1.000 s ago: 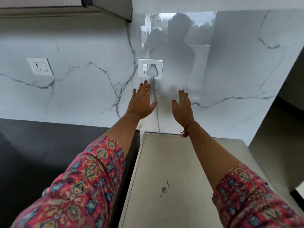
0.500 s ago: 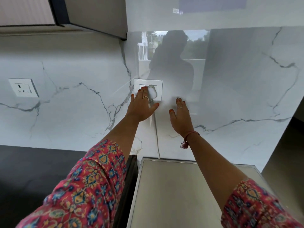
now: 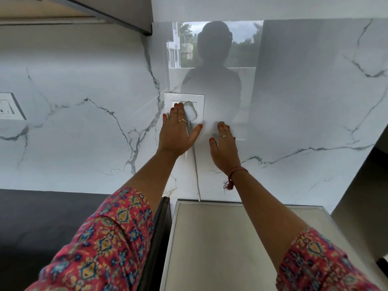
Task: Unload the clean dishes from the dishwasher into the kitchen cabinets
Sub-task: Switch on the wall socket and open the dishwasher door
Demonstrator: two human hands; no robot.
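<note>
At the far left edge a second socket plate point(image 3: 9, 106) sits on the white marble backsplash point(image 3: 84, 133), half cut off by the frame; below it a dark countertop point(image 3: 42, 217) runs along the wall, and above it the underside of a wall cabinet point(image 3: 94, 9) juts out; a patterned red sleeve point(image 3: 100, 244) crosses the counter and leads up to the left hand point(image 3: 175, 132), which is spread flat with fingers apart and grips nothing; its fingertips lie on the switch side of a white socket plate point(image 3: 196, 107), just beside the white plug point(image 3: 190, 111) seated there; a white cable point(image 3: 196, 175) drops from the plug down the wall between the two forearms; to the right the right hand point(image 3: 224, 147) is also open and flat, holding nothing, its fingertips near or on the wall just below the plate's lower right corner, though contact cannot be told; a red thread bracelet point(image 3: 237, 172) circles its wrist; beneath both arms lies the grey steel top of the dishwasher point(image 3: 220, 248), set against the backsplash; no dishes show in this view; the glossy wall above reflects a dark silhouette of the person against a window.
</note>
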